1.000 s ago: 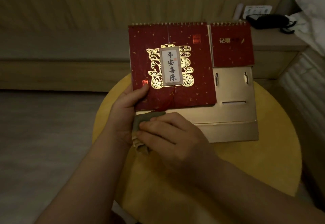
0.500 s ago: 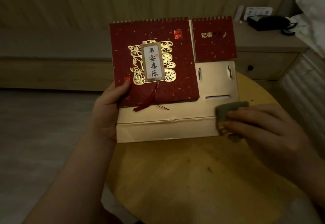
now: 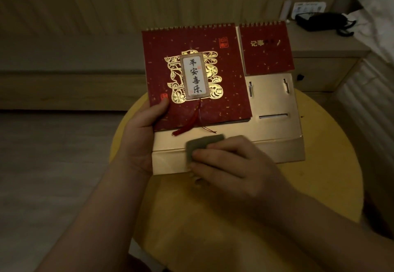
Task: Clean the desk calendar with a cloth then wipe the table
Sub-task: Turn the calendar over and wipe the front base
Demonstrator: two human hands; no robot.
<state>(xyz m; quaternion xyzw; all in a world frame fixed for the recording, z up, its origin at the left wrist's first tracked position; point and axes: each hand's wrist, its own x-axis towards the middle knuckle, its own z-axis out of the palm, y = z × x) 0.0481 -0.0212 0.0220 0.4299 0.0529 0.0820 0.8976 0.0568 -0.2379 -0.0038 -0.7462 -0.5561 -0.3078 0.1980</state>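
Cloth (image 3: 203, 142) slid leftward under right hand (image 3: 232, 165), on calendar (image 3: 213, 150) base

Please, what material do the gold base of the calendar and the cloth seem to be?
The gold base looks like stiff card with a metallic gold coating: it has sharp folds, cut slots and a soft sheen. The cloth looks like thick matte fabric, grey-green, perhaps felt or microfibre; it shows no shine.
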